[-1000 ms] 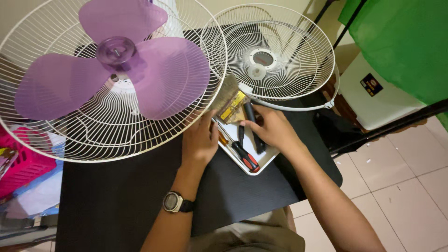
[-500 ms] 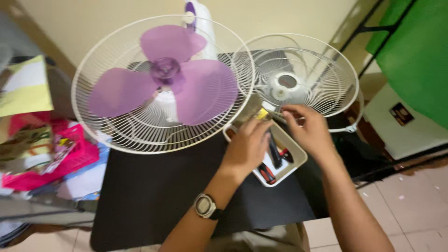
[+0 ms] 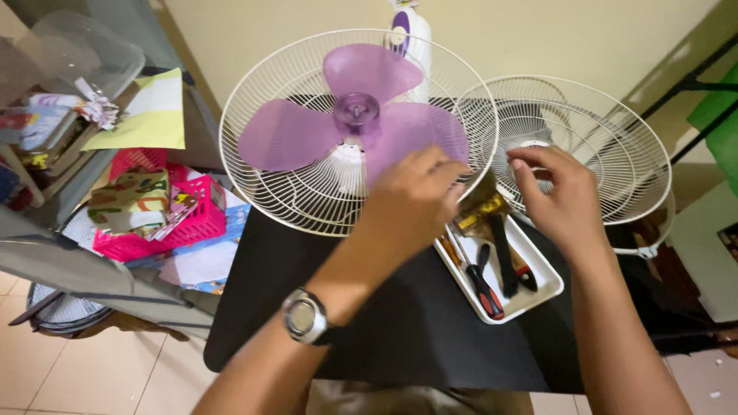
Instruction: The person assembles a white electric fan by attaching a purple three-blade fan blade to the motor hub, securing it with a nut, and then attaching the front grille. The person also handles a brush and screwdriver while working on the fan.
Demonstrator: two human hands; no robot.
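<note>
Black covers the table point(image 3: 369, 330), the broadest surface in view, and on its far side stands a fan point(image 3: 357, 131) whose white wire rear grille faces up with three translucent purple blades point(image 3: 361, 119) fixed at a purple hub. Just to the right of it, leaning near the wall, lies the detached front grille point(image 3: 607, 146), also white wire, its rim close beside the fan's own. At the left, off the table, a pink plastic basket point(image 3: 165, 223) holds coloured papers. On the table's right part sits a white rectangular tray point(image 3: 546, 288) carrying screwdrivers point(image 3: 484, 288) with red and black handles and a brush point(image 3: 484, 204) with a yellow ferrule at its far end. The person's left hand point(image 3: 415, 204), a wristwatch point(image 3: 306, 317) on its wrist, hovers over the near rim of the fan with fingers curled downward; whether it grips anything cannot be told, since the back of the hand hides the fingertips. The right hand point(image 3: 557, 196) is raised over the front grille's near edge, fingers bent and drawn together at the tips as if pinching something too small to make out.
</note>
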